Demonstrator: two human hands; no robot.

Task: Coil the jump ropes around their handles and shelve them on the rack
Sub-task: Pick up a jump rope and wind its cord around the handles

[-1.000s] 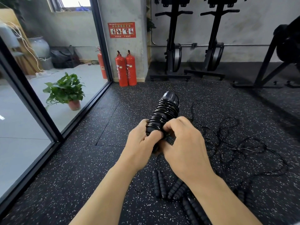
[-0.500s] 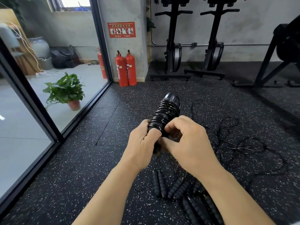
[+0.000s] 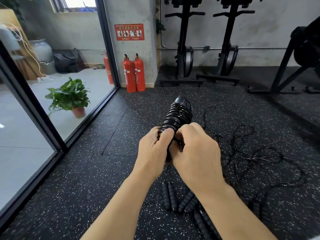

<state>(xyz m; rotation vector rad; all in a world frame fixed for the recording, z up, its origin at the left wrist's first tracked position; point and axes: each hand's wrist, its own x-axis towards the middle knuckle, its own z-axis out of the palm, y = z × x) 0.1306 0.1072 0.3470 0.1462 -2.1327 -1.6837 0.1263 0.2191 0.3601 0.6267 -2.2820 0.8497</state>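
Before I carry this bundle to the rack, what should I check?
1. Left hand grips bundle: ok.
2. Visible coils wound snug: ok.
3. Rope end tucked in: cannot tell, right hand covers it.
4. Other ropes coiled: not ok, loose ropes lie tangled on the floor.
5. Ground under the arms free: not ok, handles lie there.
6. Rack in sight: not ok, not in this view.

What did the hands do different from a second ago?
Hardly anything. The left hand and right hand crept slightly up the coiled jump rope and still grip its lower end; nothing was let go. The loose ropes and spare handles on the floor stayed put.
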